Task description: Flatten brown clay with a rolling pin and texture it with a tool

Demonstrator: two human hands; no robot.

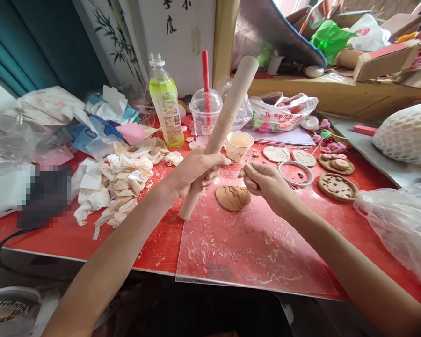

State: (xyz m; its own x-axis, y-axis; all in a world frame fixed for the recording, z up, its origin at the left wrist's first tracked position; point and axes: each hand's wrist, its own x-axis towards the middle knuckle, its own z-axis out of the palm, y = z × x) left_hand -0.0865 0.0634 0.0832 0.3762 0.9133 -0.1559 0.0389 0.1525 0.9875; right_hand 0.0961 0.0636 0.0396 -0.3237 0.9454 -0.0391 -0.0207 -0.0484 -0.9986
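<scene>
My left hand [199, 171] is wrapped round a pale rolling pin [228, 114], which tilts up to the right with its lower end close to the table. To its right, my right hand [261, 178] is closed with fingertips pinched; whatever is between them is hidden or too small to name. Between and just below the hands lies a flattened lump of brown clay [233, 198] with a cracked surface. It rests on a clear board [252, 252] strewn with clay crumbs. Behind the hands stands a paper cup [239, 146] of cloudy yellowish liquid.
Crumpled tissues [122, 182] pile up at the left. A green drink bottle [166, 103] and a plastic cup [206, 112] with a red straw stand behind. At the right are a ring [296, 173], decorated clay discs [337, 186] and a plastic bag [396, 220].
</scene>
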